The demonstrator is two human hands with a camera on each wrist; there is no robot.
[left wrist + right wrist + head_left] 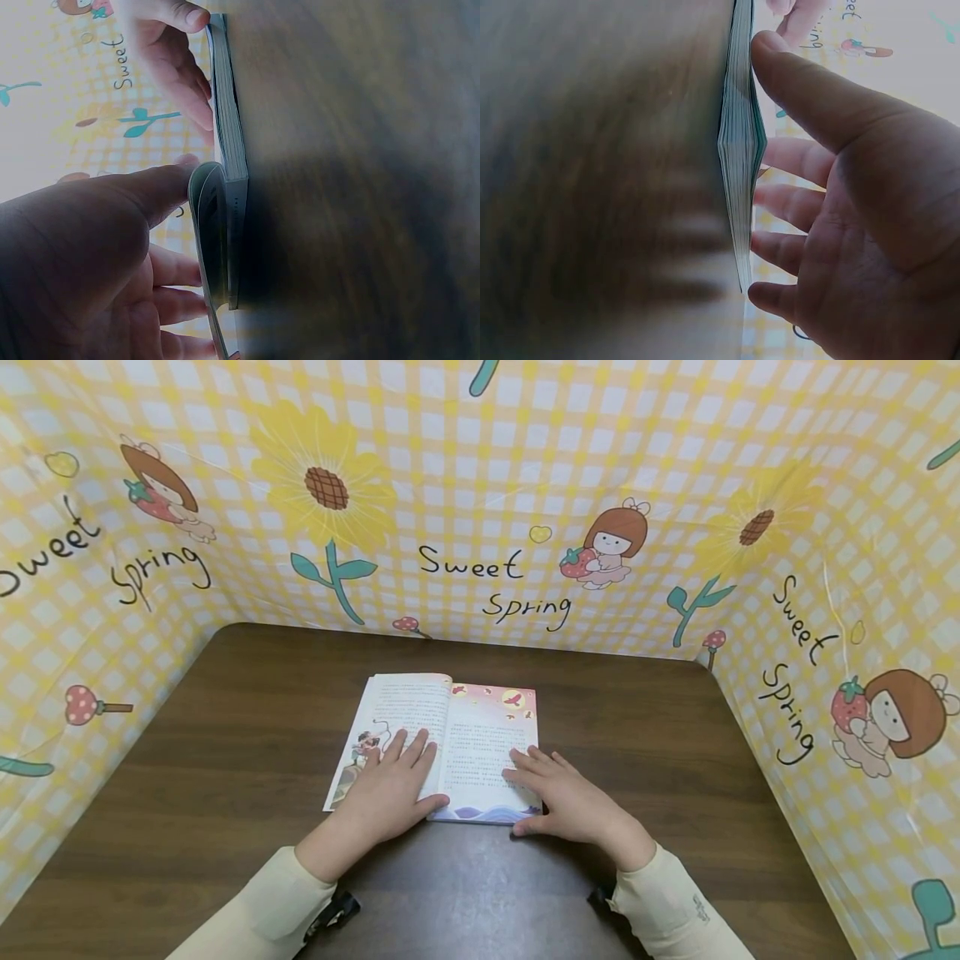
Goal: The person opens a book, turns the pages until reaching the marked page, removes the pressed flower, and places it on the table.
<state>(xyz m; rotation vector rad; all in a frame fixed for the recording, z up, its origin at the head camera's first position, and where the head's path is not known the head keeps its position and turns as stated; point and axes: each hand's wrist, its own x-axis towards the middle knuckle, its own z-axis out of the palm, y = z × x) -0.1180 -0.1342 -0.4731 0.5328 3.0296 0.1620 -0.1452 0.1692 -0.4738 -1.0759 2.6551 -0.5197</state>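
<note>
An open book (480, 739) lies on the table, its left page carrying text and a drawn figure, its right page text with pink and blue borders. My left hand (382, 793) rests spread on the left page, thumb close to the spine gutter. On the lower right part of the other page my right hand (570, 797) rests, its thumb at the bottom corner. The left wrist view shows the left-hand leaves curving up from the book's spine (237, 206) under the left thumb. In the right wrist view, the right fingertips touch the book along its page edges (739, 150).
A dark brown wooden table (247, 727) surrounds the book. Yellow checked cloth (465, 468) with flowers, cartoon girls and lettering walls the back and both sides. Black straps (333, 917) show at the pale sleeves (262, 902).
</note>
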